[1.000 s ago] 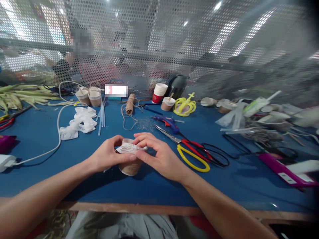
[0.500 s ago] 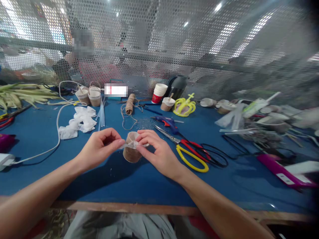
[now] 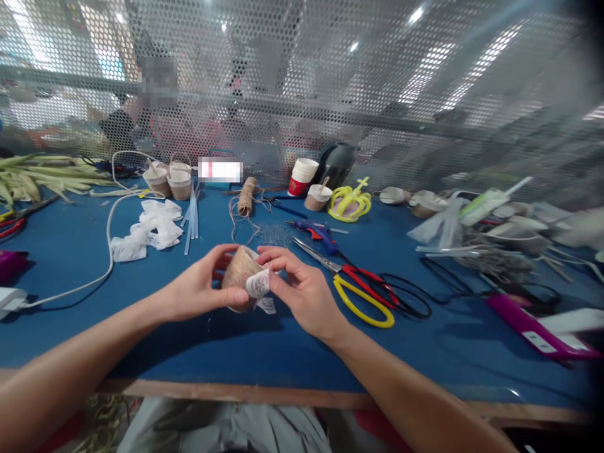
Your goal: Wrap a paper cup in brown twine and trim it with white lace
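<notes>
My left hand (image 3: 201,286) is closed round a small twine-wrapped cup (image 3: 240,267), tilted, its fingers behind and its thumb on the near side. Between thumb and fingers of my right hand (image 3: 304,292) is pinched a white lace strip (image 3: 258,284), which lies against the cup's right side. A loose end of the strip hangs below. Scissors with red and yellow handles (image 3: 361,318) lie open just right of my right hand. Beyond them is a blue glue gun (image 3: 323,238).
More crumpled white lace (image 3: 158,226) and clear glue sticks (image 3: 191,220) lie left. Behind are a twine spool (image 3: 246,198), paper cups (image 3: 302,173) and a yellow crown-shaped piece (image 3: 349,204). A white cable (image 3: 109,251) crosses the left side; a purple power strip (image 3: 538,324) is at right.
My left hand has let go of the lace and taken hold of the cup, which is now tilted and turned. The lace end hangs down beside the cup; my right hand still pinches the strip.
</notes>
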The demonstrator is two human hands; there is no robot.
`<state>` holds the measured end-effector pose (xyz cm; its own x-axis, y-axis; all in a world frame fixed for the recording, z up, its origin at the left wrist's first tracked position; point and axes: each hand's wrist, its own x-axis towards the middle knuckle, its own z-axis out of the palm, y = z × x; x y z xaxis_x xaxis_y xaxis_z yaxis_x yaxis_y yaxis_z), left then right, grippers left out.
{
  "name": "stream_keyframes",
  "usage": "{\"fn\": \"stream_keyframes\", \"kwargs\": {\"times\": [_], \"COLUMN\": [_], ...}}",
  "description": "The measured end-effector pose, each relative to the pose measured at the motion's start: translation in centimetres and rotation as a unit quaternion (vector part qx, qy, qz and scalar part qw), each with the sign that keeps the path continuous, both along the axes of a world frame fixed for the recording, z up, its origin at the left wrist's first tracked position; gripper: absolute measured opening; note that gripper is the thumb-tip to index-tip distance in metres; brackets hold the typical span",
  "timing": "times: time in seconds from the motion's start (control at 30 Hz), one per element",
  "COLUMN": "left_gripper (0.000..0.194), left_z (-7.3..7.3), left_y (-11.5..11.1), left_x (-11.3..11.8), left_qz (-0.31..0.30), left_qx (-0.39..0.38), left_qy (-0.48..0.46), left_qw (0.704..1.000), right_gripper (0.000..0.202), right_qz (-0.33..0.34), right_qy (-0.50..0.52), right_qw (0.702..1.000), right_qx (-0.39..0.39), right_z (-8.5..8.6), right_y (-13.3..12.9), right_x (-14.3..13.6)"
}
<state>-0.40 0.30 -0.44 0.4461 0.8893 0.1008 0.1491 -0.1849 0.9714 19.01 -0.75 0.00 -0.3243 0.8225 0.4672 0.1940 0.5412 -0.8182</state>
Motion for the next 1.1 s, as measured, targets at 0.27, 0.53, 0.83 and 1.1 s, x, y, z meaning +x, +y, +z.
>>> {"fn": "stream_keyframes", "kwargs": {"times": [0.27, 0.53, 0.83, 1.1], "left_gripper": [0.070, 0.063, 0.065, 0.057], "left_z": [-0.2, 0.0, 0.1, 1.1], "left_y": [0.0, -0.1, -0.1, 0.2], "left_x": [0.2, 0.2, 0.1, -0.1], "left_qz": [0.017, 0.008, 0.080, 0.090], "left_qx": [-0.091, -0.116, -0.129, -0.101], "left_qy": [-0.115, -0.192, -0.159, -0.045], "left_qw": [0.989, 0.974, 0.975, 0.990], "right_gripper": [0.025, 0.030, 0.019, 0.029], "right_qz": [-0.104, -0.007, -0.003, -0.293], "right_qy": [0.049, -0.028, -0.119, -0.239], "right_qw": [0.991, 0.977, 0.976, 0.924], "right_qx": [-0.061, -0.210, -0.181, -0.051], "right_z": [0.0, -0.3, 0.3, 3.7], "right_y": [-0.1, 0.0, 0.1, 3.5], "right_x": [0.1, -0.6, -0.1, 4.3]}}
